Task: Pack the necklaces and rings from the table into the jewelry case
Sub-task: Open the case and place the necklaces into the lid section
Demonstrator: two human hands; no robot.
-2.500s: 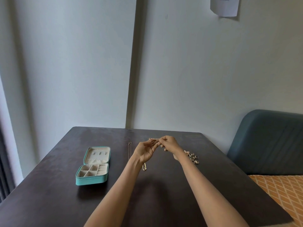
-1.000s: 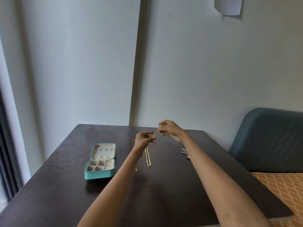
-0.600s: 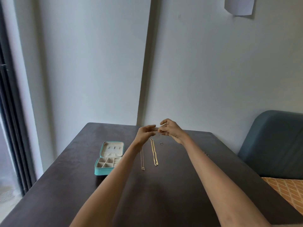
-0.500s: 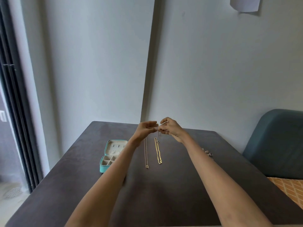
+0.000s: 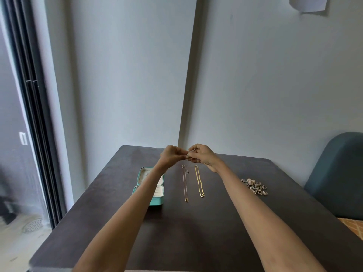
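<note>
- Dark table (image 5: pixel 196 232): both forearms reach out over it from the near edge, toward the far middle.
- Jewelry case (image 5: pixel 157 195), teal, open, left of centre; left forearm covers most of the tray, so the compartments can't be read. 0.5 s ago the case sat further left in the view and more of it showed; the shift looks like head motion and the case itself hasn't moved on the table.
- Thin necklace (image 5: pixel 185 183) lies straight, running near-to-far, just right of the case; small pendant at its near end.
- Gold chain necklace (image 5: pixel 199 181) lies parallel, just right of the thin one, not touching it.
- Small ring-like pendant (image 5: pixel 187 172) hangs below the hands, between the far ends of the two necklaces. Its chain is too fine to see.
- Pile of rings (image 5: pixel 255 186) on the right side of the table, well apart from the necklaces. More of it is in view than 0.5 s ago.
- Left hand (image 5: pixel 171 156) and right hand (image 5: pixel 202 155) raised above the far ends of the necklaces, fingertips meeting. Both have fingers curled in a pinch on something tiny between them, apparently the chain of the hanging pendant. Same pose as 0.5 s ago, hands still together.
- Blue-grey chair back (image 5: pixel 337 173) at the far right, paper sheet (image 5: pixel 308 3) on the wall above.
</note>
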